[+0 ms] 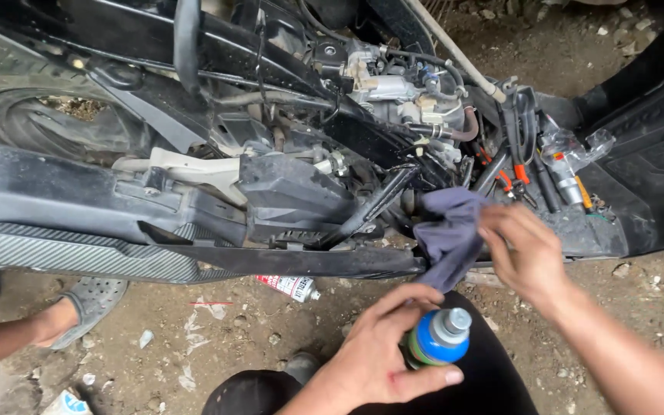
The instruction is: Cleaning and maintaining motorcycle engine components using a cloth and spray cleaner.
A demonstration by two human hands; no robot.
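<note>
My left hand (pixel 382 350) grips a spray can (pixel 438 338) with a blue top and a grey nozzle, held low over my dark-trousered knee. My right hand (pixel 522 250) pinches a grey-purple rag (pixel 449 234) that hangs beside the open side of a black scooter (pixel 293 192). The scooter's body panels are off, so its engine parts (pixel 393 84), hoses and frame show. The rag sits just above the spray can, close to a black metal strut.
Pliers with orange handles and other tools (pixel 524 165) lie on the scooter's footboard at right. A small white tube (pixel 292 287) lies on the dirt under the scooter. Another person's foot in a grey sandal (pixel 90 300) stands at lower left. Litter dots the ground.
</note>
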